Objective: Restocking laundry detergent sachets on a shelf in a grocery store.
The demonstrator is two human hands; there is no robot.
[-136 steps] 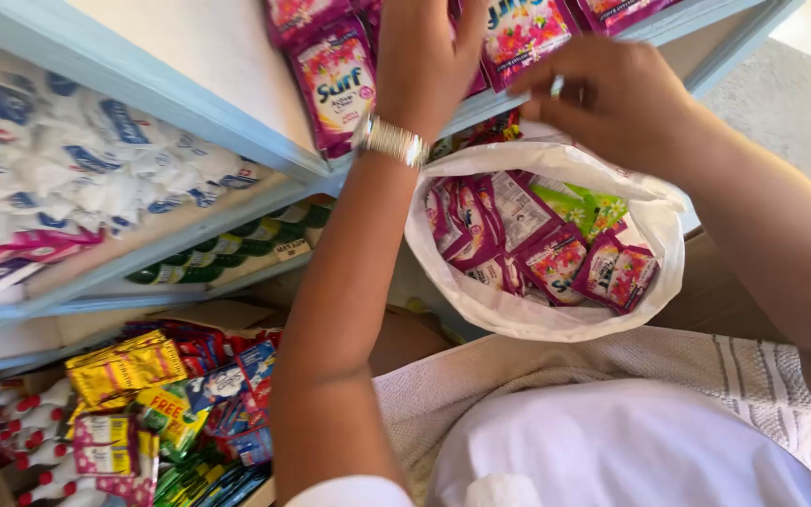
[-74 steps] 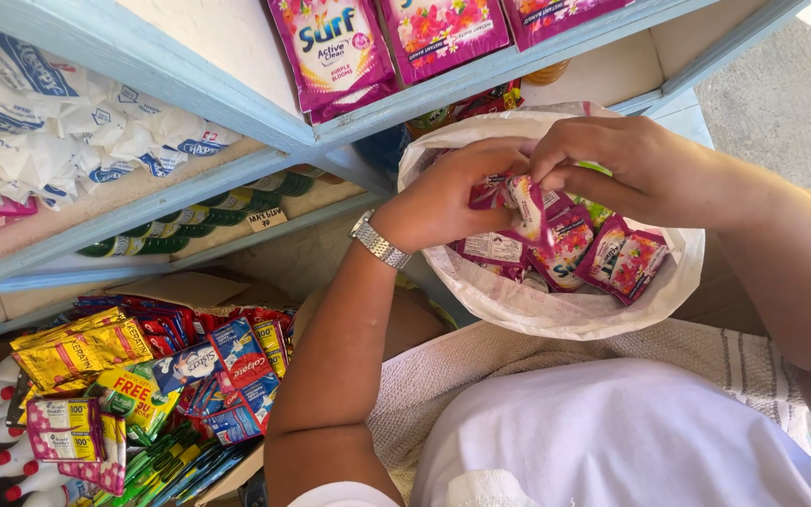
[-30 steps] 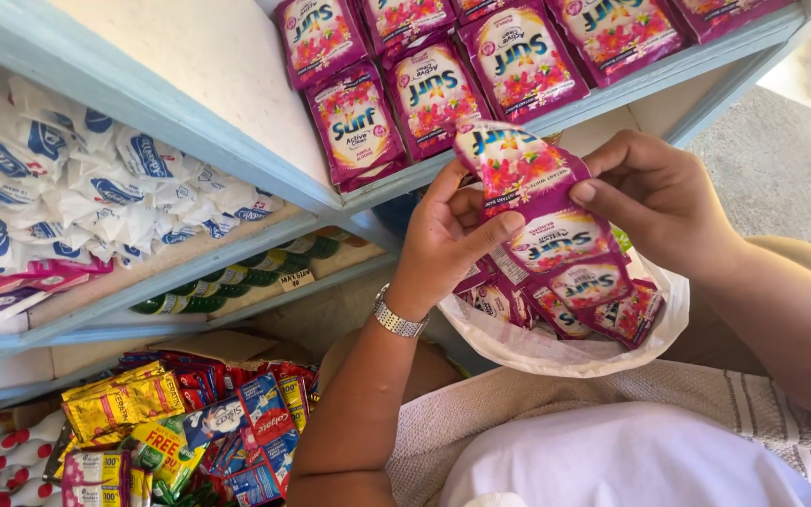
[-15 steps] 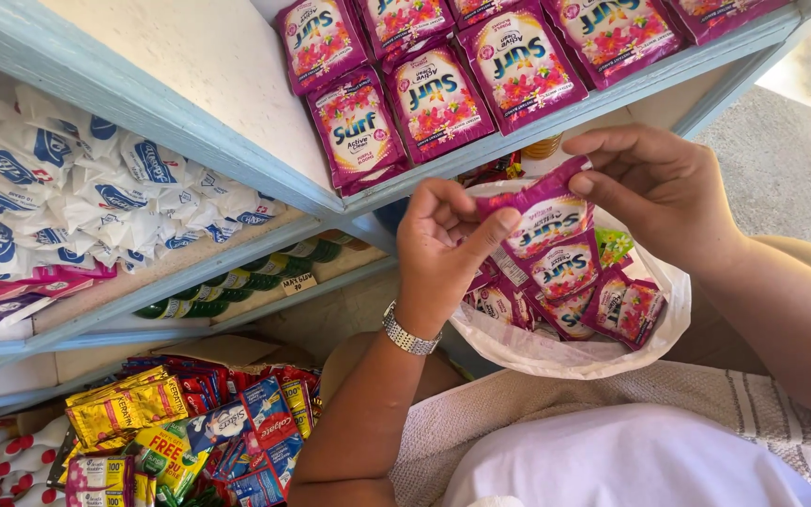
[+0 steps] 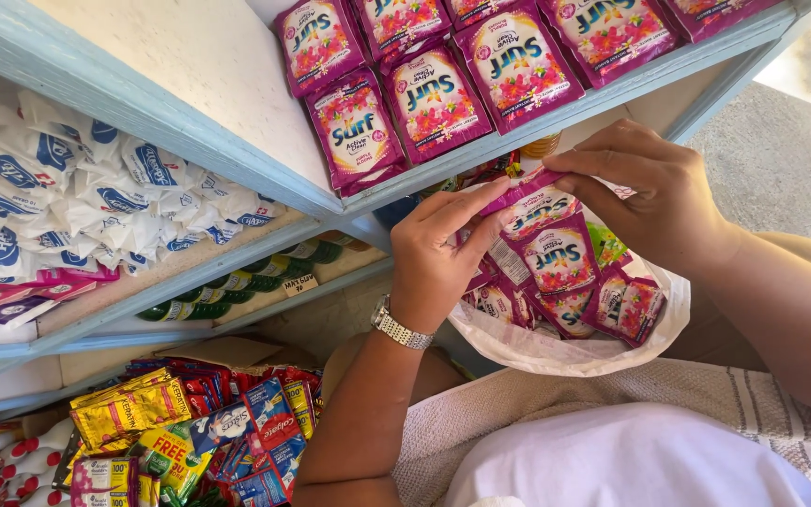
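My left hand [image 5: 441,249], with a silver watch on its wrist, and my right hand [image 5: 654,192] both pinch the top of a strip of joined magenta detergent sachets [image 5: 556,249]. The strip hangs down into a white plastic bag [image 5: 565,352] on my lap, which holds several more magenta sachets and one green one. Above my hands, a row of larger magenta detergent packets [image 5: 434,99] stands along the edge of a pale blue shelf [image 5: 537,117].
White and blue wrapped packets [image 5: 68,192] fill the left shelf. Green items lie on a lower shelf [image 5: 237,282]. A box of mixed yellow, red and blue sachets [image 5: 190,427] sits at the bottom left beside white bottles with red caps [image 5: 11,460]. Grey ground shows at the right.
My left hand left the shelf packets and went into the bag. Both hands lifted a strip of sachets up towards the shelf, then lowered it to just above the bag.
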